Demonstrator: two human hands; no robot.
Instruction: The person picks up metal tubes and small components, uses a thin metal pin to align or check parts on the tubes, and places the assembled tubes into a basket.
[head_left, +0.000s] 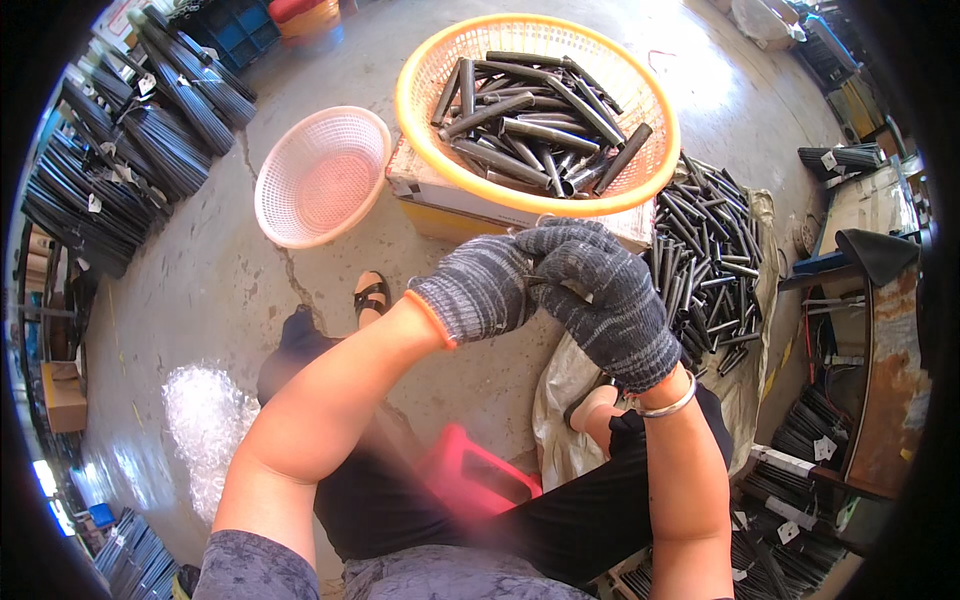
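My left hand and my right hand, both in grey knitted gloves, meet in front of me just below the orange basket. The fingers of both are curled in and pressed together at the tips. Whatever they pinch, if anything, is hidden by the gloves. Beyond them the orange plastic basket rests on a cardboard box and holds many short black tubes. To the right of my right hand, a large heap of similar black tubes lies on a woven sack.
A pale pink basket stands on the floor at the left. Clear plastic wrap lies near my left elbow. Bundles of long black tubes fill the far-left rack. A red plastic stool is between my legs; a rusty-topped table stands right.
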